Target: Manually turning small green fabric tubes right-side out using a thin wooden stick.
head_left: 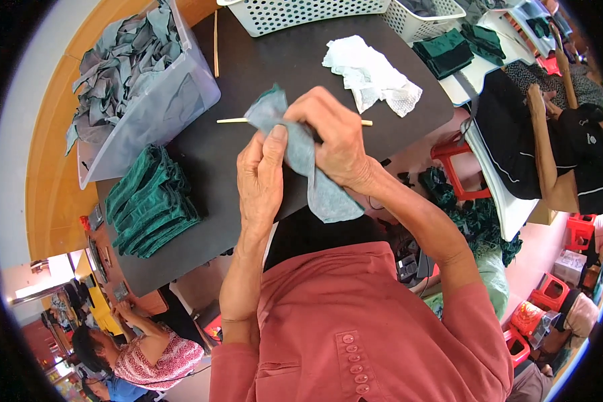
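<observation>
A narrow grey-green strip of fabric point(300, 153) is held between my two hands above the dark table. Its upper end shows a darker green edge, and its lower end hangs toward my lap. My left hand point(261, 177) pinches the strip between thumb and fingers. Curled around the upper part of the strip is my right hand point(336, 137), its fingertips partly hidden. A thin wooden stick point(232, 120) shows on both sides of my hands; its middle is hidden, and I cannot tell whether it is held or lies on the table.
A folded dark green velvet pile point(151, 204) lies at the left, below a clear bin point(194, 94) of grey-green pieces. White lacy cloth point(375, 74) lies at the back right. Another stick point(216, 43) and a white perforated basket point(301, 17) are farther back. Other people work at both sides.
</observation>
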{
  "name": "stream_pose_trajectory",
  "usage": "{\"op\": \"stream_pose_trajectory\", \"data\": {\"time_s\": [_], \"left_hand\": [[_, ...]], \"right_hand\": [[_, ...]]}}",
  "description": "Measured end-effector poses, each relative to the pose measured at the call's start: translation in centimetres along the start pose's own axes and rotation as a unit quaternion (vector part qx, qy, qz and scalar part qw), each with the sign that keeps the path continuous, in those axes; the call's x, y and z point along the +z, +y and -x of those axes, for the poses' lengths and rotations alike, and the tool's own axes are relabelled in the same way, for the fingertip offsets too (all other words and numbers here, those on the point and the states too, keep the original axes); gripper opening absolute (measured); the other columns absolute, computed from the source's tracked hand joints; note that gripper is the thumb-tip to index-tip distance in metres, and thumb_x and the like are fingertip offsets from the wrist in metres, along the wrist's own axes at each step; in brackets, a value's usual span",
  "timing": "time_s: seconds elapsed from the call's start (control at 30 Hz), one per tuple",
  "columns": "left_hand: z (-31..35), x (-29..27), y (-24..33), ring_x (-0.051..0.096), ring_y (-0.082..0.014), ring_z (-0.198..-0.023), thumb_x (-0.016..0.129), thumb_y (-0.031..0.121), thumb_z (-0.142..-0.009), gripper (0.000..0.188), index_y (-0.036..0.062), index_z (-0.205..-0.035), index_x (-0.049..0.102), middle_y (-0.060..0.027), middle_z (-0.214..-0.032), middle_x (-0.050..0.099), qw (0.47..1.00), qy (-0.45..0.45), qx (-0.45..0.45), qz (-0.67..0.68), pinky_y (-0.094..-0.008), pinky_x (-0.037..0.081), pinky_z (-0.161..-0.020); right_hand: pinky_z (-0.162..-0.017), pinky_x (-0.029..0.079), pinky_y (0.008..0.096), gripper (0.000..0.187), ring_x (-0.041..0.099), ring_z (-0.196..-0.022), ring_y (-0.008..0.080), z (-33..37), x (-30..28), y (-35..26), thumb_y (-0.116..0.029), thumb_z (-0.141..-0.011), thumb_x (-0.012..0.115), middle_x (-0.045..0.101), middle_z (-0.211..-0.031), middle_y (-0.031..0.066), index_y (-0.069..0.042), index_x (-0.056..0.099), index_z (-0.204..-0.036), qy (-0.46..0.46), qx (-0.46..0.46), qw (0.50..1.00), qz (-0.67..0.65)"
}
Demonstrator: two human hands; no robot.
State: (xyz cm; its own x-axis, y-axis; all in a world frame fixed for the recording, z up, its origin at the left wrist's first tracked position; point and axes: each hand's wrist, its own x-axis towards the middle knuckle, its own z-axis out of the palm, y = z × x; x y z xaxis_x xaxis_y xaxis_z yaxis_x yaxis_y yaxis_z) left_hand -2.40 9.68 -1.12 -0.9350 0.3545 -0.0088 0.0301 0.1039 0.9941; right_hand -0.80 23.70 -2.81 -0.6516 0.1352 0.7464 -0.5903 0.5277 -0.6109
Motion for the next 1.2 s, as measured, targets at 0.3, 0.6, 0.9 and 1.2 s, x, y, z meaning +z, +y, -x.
{"op": "stream_pose_trajectory", "data": {"time_s": [0.3,0.6,0.9,1.2], "left_hand": [[0.9,1.1,-1.5,0.046,-0.0067,-0.059,0.053,0.033,-0.095,0.039,0.0051,-0.068,0.052,-0.0013,-0.062,0.055,0.994,-0.022,0.0,0.106,-0.0237,0.037,-0.056],[0.8,1.1,-1.1,0.044,-0.0056,-0.058,0.053,0.034,-0.095,0.036,0.0059,-0.071,0.054,-0.0012,-0.063,0.055,0.992,-0.034,-0.01,0.117,-0.023,0.034,-0.054],[1.4,1.6,-0.7,0.048,-0.0089,-0.059,0.051,0.033,-0.096,0.036,0.0031,-0.076,0.057,-0.0015,-0.064,0.055,0.989,-0.063,-0.029,0.133,-0.0235,0.038,-0.058],[0.4,0.6,0.6,0.046,-0.0083,-0.062,0.052,0.027,-0.096,0.034,0.0033,-0.072,0.056,-0.0009,-0.065,0.054,0.998,-0.038,-0.006,0.059,-0.0235,0.036,-0.059]], "right_hand": [[-0.06,0.047,0.0281,0.027,0.059,-0.069,0.0187,-0.4,-0.1,0.7,0.004,-0.065,0.069,0.057,-0.08,0.007,-0.003,0.059,-0.088,0.012,0.061,0.995,-0.08],[-0.06,0.048,0.0277,0.024,0.058,-0.066,0.0158,-0.3,-0.2,0.5,0.004,-0.064,0.072,0.056,-0.078,0.0053,-0.003,0.059,-0.083,0.035,0.085,0.993,-0.074],[-0.058,0.045,0.0275,0.027,0.053,-0.064,0.0145,0.1,-0.6,1.1,0.003,-0.064,0.07,0.051,-0.074,0.0057,-0.003,0.052,-0.083,-0.025,0.192,0.964,-0.18],[-0.059,0.044,0.026,0.024,0.052,-0.066,0.0143,-0.4,-0.7,0.5,0.003,-0.064,0.071,0.049,-0.078,0.0041,-0.005,0.06,-0.084,-0.024,0.117,0.982,-0.15]]}}
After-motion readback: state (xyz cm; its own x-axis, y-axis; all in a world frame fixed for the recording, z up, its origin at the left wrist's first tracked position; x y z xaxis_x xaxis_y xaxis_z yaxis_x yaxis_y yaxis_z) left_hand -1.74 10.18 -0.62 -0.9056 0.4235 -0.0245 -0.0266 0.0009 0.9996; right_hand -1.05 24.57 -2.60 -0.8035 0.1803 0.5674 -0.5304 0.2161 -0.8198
